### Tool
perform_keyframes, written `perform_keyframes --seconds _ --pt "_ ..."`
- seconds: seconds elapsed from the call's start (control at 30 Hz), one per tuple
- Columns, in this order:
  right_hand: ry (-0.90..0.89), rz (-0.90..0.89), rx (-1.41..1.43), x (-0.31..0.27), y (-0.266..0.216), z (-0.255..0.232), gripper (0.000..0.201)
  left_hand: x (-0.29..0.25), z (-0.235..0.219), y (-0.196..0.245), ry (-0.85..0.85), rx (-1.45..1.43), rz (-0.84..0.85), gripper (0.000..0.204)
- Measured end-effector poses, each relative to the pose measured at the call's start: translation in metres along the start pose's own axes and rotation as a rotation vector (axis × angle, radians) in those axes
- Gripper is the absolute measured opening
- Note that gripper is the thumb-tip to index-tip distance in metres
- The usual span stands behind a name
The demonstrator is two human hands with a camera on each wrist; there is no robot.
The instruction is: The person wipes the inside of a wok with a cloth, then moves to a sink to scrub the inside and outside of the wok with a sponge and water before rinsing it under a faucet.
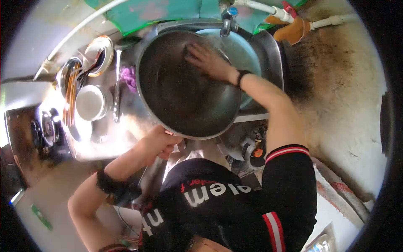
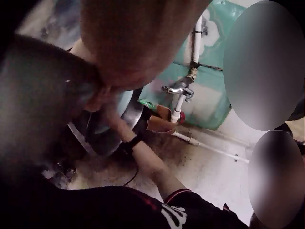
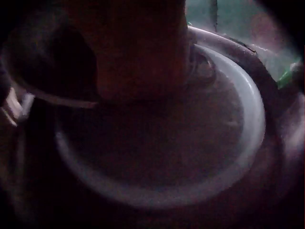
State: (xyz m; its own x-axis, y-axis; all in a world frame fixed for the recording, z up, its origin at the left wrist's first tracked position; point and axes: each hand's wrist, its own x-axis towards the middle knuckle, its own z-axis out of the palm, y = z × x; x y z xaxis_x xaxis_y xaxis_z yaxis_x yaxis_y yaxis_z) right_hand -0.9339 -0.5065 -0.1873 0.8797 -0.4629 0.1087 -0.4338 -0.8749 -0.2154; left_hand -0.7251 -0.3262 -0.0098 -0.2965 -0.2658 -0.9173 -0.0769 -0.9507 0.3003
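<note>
A large dark wok [image 1: 184,84] stands tilted over the steel sink [image 1: 273,50]. My right hand [image 1: 208,61] lies inside its upper part, fingers stretched flat and pressing on a small dark pad [image 1: 189,49]. My left hand [image 1: 161,143] grips the wok's near rim with curled fingers. In the left wrist view that hand [image 2: 138,43] is a close blur beside the wok [image 2: 38,95], and my right forearm [image 2: 143,152] reaches in. The right wrist view is dark: the hand [image 3: 138,52] over a pale round basin rim [image 3: 248,119].
A pale blue basin [image 1: 241,50] sits in the sink under the tap [image 1: 226,21]. On the left counter are a white bowl [image 1: 90,103], chopsticks [image 1: 70,96], a plate [image 1: 98,52], a ladle [image 1: 116,84] and a purple cloth [image 1: 129,77]. A stove burner [image 1: 44,128] is far left.
</note>
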Motion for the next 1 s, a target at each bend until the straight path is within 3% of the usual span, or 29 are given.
perform_keyframes --seconds 0.1,0.17,0.2,0.27,0.33,0.4,0.47,0.5,0.57,0.6,0.63,0.67,0.73,0.77,0.8,0.87,0.9,0.93,1.0 --pt "0.456 0.451 0.443 0.066 -0.078 0.045 0.051 0.005 -0.002 -0.004 -0.002 0.041 -0.020 0.009" --pt "0.510 0.595 0.390 0.116 -0.116 0.075 0.059 0.011 0.000 -0.008 0.017 0.032 0.005 0.008" --pt "0.457 0.738 0.487 0.136 -0.137 0.076 0.053 0.015 -0.002 -0.013 0.025 0.033 0.004 0.008" --pt "0.010 0.667 0.402 0.127 -0.174 -0.010 0.046 0.022 -0.006 -0.018 0.006 0.013 0.010 0.008" --pt "0.136 0.660 1.077 0.080 -0.194 -0.055 0.040 0.019 -0.004 -0.016 0.012 0.000 0.004 0.009" --pt "0.154 0.640 1.173 0.025 -0.213 -0.069 0.039 0.019 -0.003 -0.016 0.009 -0.030 0.001 0.011" --pt "0.023 0.508 1.074 -0.032 -0.199 -0.031 0.043 0.018 -0.007 -0.016 -0.005 -0.025 0.051 0.011" --pt "0.025 0.508 1.069 -0.032 -0.196 -0.033 0.043 0.018 -0.008 -0.014 -0.007 -0.023 0.056 0.011" --pt "-0.228 0.618 0.963 -0.031 -0.190 -0.034 0.043 0.017 -0.008 -0.013 0.001 0.016 0.010 0.011" --pt "-0.072 0.493 1.053 -0.004 -0.198 -0.028 0.043 0.016 -0.007 -0.012 0.001 0.025 0.008 0.011" --pt "0.005 0.670 1.378 0.028 -0.206 -0.056 0.043 0.016 -0.006 -0.010 0.026 -0.005 -0.006 0.011" --pt "0.016 0.683 1.374 0.030 -0.208 -0.054 0.043 0.016 -0.003 -0.008 0.045 -0.035 -0.021 0.011" --pt "0.380 0.539 1.219 0.026 -0.212 -0.045 0.042 0.012 -0.009 -0.003 0.027 -0.015 0.012 0.013" --pt "0.189 0.477 1.071 -0.008 -0.207 -0.039 0.042 0.012 -0.013 -0.004 -0.003 0.007 -0.012 0.012" --pt "0.180 0.494 1.066 -0.034 -0.195 -0.045 0.042 0.011 -0.013 -0.005 -0.030 0.025 -0.033 0.012" --pt "-0.530 0.408 0.543 -0.064 -0.167 -0.060 0.044 0.006 -0.005 0.002 -0.011 0.031 -0.002 0.013" --pt "-0.627 0.294 0.387 -0.046 -0.176 -0.070 0.044 0.006 -0.007 0.001 -0.034 -0.026 -0.029 0.016" --pt "-0.626 0.305 0.390 -0.023 -0.188 -0.070 0.044 0.008 -0.011 0.004 -0.053 -0.084 -0.043 0.020" --pt "0.213 0.620 1.258 0.011 -0.211 -0.066 0.041 0.008 -0.015 0.008 -0.063 -0.093 -0.050 0.025"
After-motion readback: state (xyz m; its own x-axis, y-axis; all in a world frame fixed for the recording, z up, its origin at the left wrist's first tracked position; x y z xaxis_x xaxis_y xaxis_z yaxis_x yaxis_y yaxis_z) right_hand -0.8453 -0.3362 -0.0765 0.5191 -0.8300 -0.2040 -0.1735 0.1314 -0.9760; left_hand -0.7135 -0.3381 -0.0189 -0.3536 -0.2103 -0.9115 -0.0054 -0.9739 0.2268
